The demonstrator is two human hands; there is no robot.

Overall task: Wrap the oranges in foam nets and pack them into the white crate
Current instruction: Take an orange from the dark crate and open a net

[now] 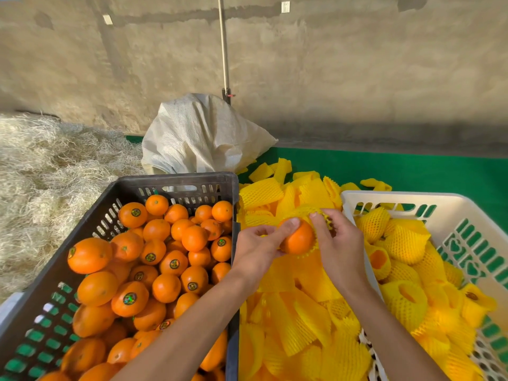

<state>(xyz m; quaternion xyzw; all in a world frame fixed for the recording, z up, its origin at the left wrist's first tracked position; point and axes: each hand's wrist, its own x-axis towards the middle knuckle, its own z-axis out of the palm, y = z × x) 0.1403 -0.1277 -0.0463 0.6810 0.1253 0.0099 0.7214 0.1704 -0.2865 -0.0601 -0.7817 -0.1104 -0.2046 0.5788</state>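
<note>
Round orange fruit [297, 239]: held above the loose net pile, half inside a yellow foam mesh net [316, 213].
Left hand [254, 250]: clamped on the orange, thumb on top.
Right hand [339, 239]: pinching the net's edge over the fruit.
White plastic crate [357, 199]: right, holding wrapped oranges.
Black plastic crate [176, 180]: left, full of bare oranges.
Pile of yellow nets [299, 320]: between the crates.

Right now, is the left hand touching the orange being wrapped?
Touching. The head view shows the left hand with its thumb pressed flat across the top of the orange, while the right hand pulls the foam net around it.
</note>
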